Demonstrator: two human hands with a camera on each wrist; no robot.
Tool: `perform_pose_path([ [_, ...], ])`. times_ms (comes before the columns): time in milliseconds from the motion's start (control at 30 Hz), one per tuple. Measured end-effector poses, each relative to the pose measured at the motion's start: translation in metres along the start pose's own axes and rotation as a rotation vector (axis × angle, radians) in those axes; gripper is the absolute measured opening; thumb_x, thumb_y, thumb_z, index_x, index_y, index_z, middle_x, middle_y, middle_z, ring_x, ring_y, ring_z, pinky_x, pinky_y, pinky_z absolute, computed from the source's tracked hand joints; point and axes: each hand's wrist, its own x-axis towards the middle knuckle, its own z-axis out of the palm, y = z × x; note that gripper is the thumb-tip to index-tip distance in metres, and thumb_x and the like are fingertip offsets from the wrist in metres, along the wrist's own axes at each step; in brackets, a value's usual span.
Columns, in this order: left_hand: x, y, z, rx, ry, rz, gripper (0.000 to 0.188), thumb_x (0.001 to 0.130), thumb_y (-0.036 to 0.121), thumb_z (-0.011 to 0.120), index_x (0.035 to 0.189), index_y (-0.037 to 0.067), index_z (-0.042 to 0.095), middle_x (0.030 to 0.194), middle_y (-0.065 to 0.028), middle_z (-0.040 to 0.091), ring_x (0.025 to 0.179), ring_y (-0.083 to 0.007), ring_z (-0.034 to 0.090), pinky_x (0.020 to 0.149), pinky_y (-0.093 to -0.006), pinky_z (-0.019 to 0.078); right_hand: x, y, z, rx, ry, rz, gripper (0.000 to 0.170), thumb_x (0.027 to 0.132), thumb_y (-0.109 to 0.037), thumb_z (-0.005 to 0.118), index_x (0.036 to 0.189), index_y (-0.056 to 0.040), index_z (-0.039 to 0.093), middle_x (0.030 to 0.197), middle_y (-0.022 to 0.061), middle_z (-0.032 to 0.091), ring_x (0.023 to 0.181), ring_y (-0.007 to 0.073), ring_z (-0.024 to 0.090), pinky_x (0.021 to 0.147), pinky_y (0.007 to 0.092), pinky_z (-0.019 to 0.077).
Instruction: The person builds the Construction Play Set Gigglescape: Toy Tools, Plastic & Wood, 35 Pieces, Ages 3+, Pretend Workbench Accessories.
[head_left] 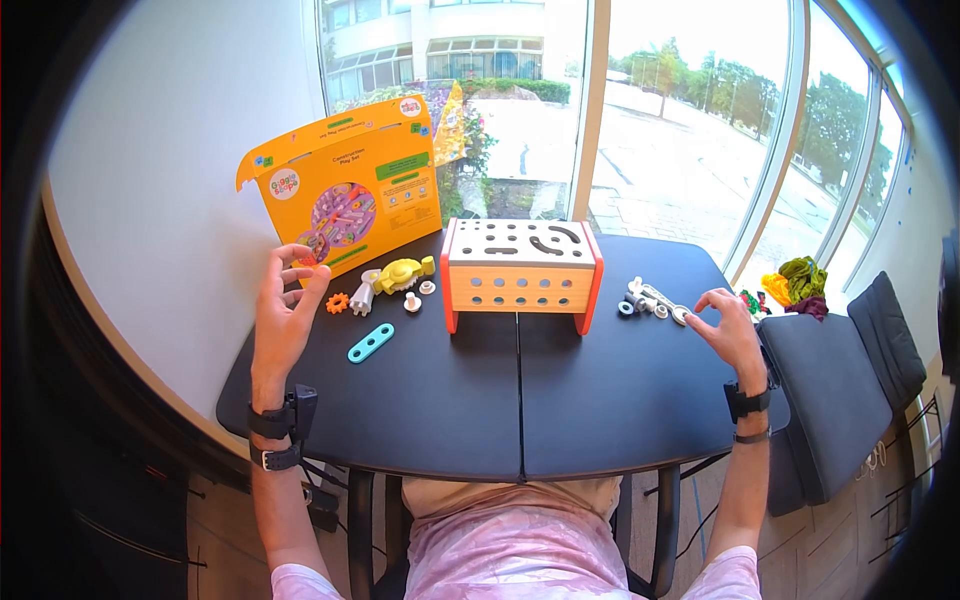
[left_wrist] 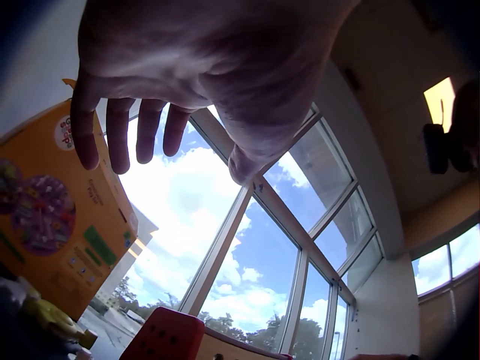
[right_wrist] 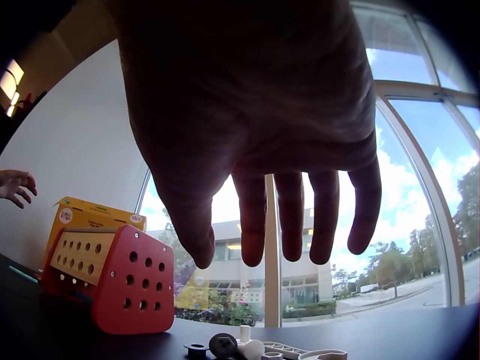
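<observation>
My left hand (head_left: 283,315) is raised with relaxed fingers and nothing between them, in front of the play set box. Near it on the table lie an orange gear (head_left: 338,302), a grey toy piece (head_left: 362,293), a yellow toy tool (head_left: 402,272), white fasteners (head_left: 412,302) and a teal strip (head_left: 371,343) with holes. My right hand (head_left: 732,332), fingers loosely bent and apart, hovers by a pale toy wrench (head_left: 658,296) and several black and white fasteners (right_wrist: 223,345). Between both hands stands a wooden toy workbench (head_left: 520,274) with red sides and round holes.
The orange-yellow play set box (head_left: 400,215) stands upright at the back left, against the window side. A seam runs across the black table (head_left: 440,420). A dark grey chair (head_left: 825,400) stands right of it, with colourful cloths (head_left: 800,283) behind.
</observation>
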Motion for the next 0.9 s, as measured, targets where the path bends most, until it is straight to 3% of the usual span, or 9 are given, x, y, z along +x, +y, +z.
perform_pose_path([
  [200,-0.002,0.003,0.009,0.05,-0.064,-0.013,0.045,0.106,0.031,0.08,0.137,0.003,0.062,0.138,-0.0115,0.066,0.116,-0.0196,0.069,0.092,-0.034,0.0598,0.011,0.001,0.01,0.045,-0.058,0.004,0.035,0.093,-0.033,0.088,0.103,-0.0013,0.076,0.107,0.0177,0.075,0.106,0.0378,0.073,0.096,0.0458,0.0567],
  [300,-0.003,-0.005,0.023,0.005,-0.192,-0.111,0.04,0.11,0.025,0.075,0.14,0.003,0.061,0.129,-0.0117,0.072,0.114,-0.0158,0.072,0.09,-0.0286,0.0592,0.022,-0.004,0.027,0.073,-0.15,0.008,0.04,0.094,-0.034,0.088,0.113,-0.0007,0.078,0.117,0.0186,0.078,0.116,0.0367,0.074,0.103,0.0453,0.0573],
  [433,-0.011,-0.028,0.063,0.08,-0.497,-0.124,0.067,0.109,0.023,0.075,0.163,-0.005,0.048,0.152,-0.0253,0.065,0.133,-0.0303,0.071,0.11,-0.0401,0.0577,0.027,-0.037,0.062,0.356,-0.385,0.01,0.069,0.1,-0.037,0.085,0.153,-0.0003,0.058,0.147,0.0229,0.069,0.139,0.0357,0.067,0.116,0.0444,0.055],
  [500,-0.024,-0.038,0.092,0.001,-0.498,-0.149,0.079,0.109,0.031,0.074,0.17,-0.005,0.038,0.154,-0.0324,0.063,0.144,-0.038,0.065,0.117,-0.0459,0.0541,0.023,-0.051,0.091,0.463,-0.516,-0.014,0.087,0.103,-0.037,0.084,0.169,0.0,0.04,0.161,0.0245,0.06,0.15,0.036,0.059,0.121,0.0451,0.053],
  [567,-0.032,-0.062,0.12,0.058,-0.528,-0.19,0.091,0.108,0.034,0.074,0.175,-0.005,0.026,0.161,-0.0406,0.053,0.151,-0.0436,0.057,0.123,-0.046,0.0487,0.019,-0.075,0.123,0.734,-0.516,-0.049,0.092,0.104,-0.035,0.082,0.173,-0.0005,0.03,0.165,0.0249,0.054,0.154,0.0379,0.055,0.12,0.0458,0.0534],
  [633,-0.039,-0.098,0.146,0.164,-0.537,-0.109,0.088,0.106,0.032,0.075,0.174,-0.003,0.03,0.158,-0.0366,0.058,0.149,-0.0433,0.06,0.123,-0.044,0.0482,0.014,-0.097,0.134,0.874,-0.498,-0.023,0.095,0.105,-0.033,0.082,0.174,-0.0006,0.026,0.168,0.0249,0.051,0.156,0.0391,0.051,0.12,0.0461,0.0536],
  [700,-0.044,-0.069,0.152,0.046,-0.595,-0.153,0.084,0.103,0.028,0.075,0.172,0.0,0.036,0.155,-0.0326,0.062,0.145,-0.0432,0.062,0.122,-0.0449,0.0491,0.008,-0.115,0.127,0.886,-0.471,0.06,0.093,0.104,-0.032,0.082,0.173,-0.0002,0.029,0.169,0.0242,0.049,0.158,0.0395,0.049,0.12,0.046,0.0536],
  [733,-0.046,-0.053,0.153,-0.015,-0.625,-0.174,0.082,0.102,0.027,0.076,0.171,0.001,0.039,0.154,-0.0306,0.064,0.143,-0.0431,0.064,0.121,-0.0453,0.0496,0.004,-0.126,0.119,0.816,-0.416,0.087,0.09,0.103,-0.028,0.082,0.172,0.0004,0.031,0.161,0.0273,0.058,0.15,0.0397,0.058,0.117,0.0447,0.0553],
  [900,-0.057,-0.024,0.139,0.077,-0.521,-0.068,0.075,0.095,0.016,0.078,0.164,0.003,0.05,0.14,-0.0251,0.071,0.13,-0.0422,0.07,0.113,-0.0485,0.0548,-0.003,-0.135,0.112,0.616,-0.214,0.089,0.077,0.098,-0.017,0.081,0.163,0.0029,0.044,0.138,0.0265,0.073,0.13,0.0378,0.072,0.111,0.0441,0.0588],
])
